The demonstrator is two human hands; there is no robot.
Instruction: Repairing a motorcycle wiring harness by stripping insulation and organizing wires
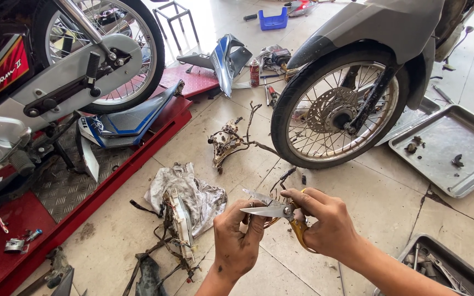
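Gripped between both hands at lower centre: one pair of steel scissors with yellow-orange handles point(281, 215). Left hand point(238, 242), grease-marked, fingers curled closed around something small just under the blades; what it pinches cannot be made out. Right hand point(325, 225) closed on the scissors, fingers through the handle loops, thumb laid over the pivot. Blades parted, their tips above the left hand's knuckles.

Long axis of the scissors: roughly level across the view, tips pointing left, handles to the right and curving down inside the right palm.

Surroundings, left to right. Red steel lift ramp with checker-plate deck point(12, 241), carrying a black motorcycle with spoked rear wheel point(100, 52). Blue and silver plastic fairing panel point(122, 123), leaning on the ramp edge. Dirty white rag point(190, 192) on the floor above the left hand, partly over a detached instrument cluster with trailing wires point(178, 230). Second loose part with wiring harness point(227, 143), farther back. Red spray can point(254, 73), upright, near another blue panel. Grey motorcycle's spoked front wheel with brake disc point(338, 112), just beyond the hands. Flat metal tray holding a few small parts point(451, 151), at right. Second tray of tools point(445, 268), lower right corner.

Surface: pale floor tiles point(379, 192), stained, in a repair workshop.
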